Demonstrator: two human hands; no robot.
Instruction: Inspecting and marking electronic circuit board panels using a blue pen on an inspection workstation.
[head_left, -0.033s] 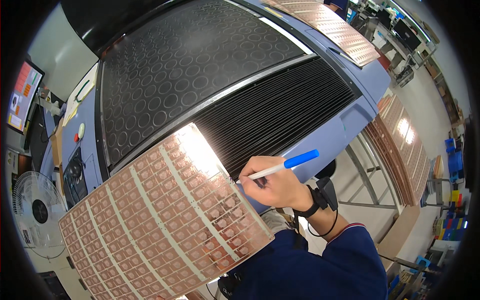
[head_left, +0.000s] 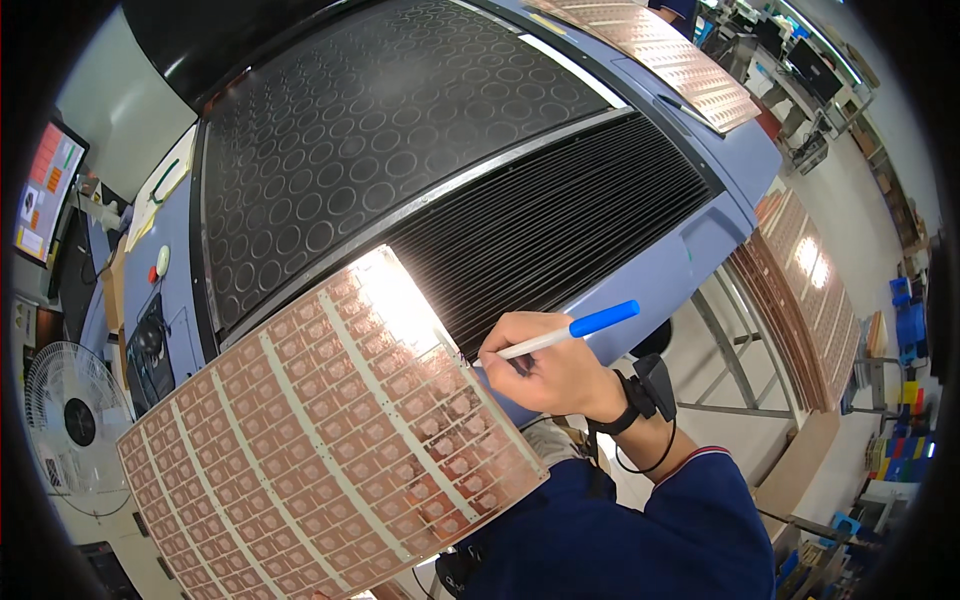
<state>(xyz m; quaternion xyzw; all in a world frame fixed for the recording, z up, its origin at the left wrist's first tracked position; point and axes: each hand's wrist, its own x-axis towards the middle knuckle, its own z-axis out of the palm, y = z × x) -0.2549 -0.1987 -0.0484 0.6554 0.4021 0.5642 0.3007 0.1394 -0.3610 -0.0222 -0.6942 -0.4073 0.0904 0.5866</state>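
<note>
And here's the right hand (head_left: pixel 550 368), fingers curled in and closed snugly round the white pen (head_left: pixel 537 343), blue cap (head_left: pixel 606 318) angled up and away to the right! The writing end is right at the edge of the copper panel (head_left: pixel 310 440), contact too small to call. That panel fills the lower left, far corner overlapping the black slats (head_left: pixel 580 220) in view; left hand's out of sight, its fingers I can't tell

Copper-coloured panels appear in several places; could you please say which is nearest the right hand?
The foreground panel: the right hand, holding a pen, is at its edge. The upper-right panel and right-side stack are farther away.
</note>
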